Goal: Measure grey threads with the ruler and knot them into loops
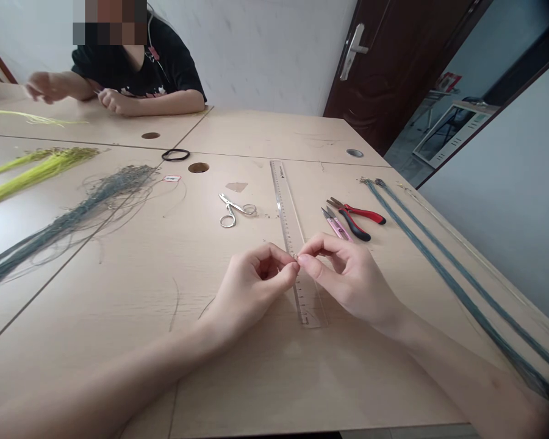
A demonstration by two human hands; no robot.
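My left hand (260,280) and my right hand (348,274) meet fingertip to fingertip above a clear ruler (306,305). Both pinch at the same spot, where something tiny shows between them, too small to name. A thin dark strand (205,307) shows beside my left wrist. The ruler lies lengthwise away from me, its middle partly covered by my fingers. Silver scissors (231,210) rest open left of the ruler. To its right, just beyond my right hand, are pink snips (336,224) and pliers with red and black handles (359,214).
Bundles of blue-grey cord (73,216) and yellow-green cord (50,171) lie on the left. More blue-green cords (439,262) run along the right. A black band (175,155) is near a table hole (198,167). Across the table (265,134), a person (141,79) works with both hands.
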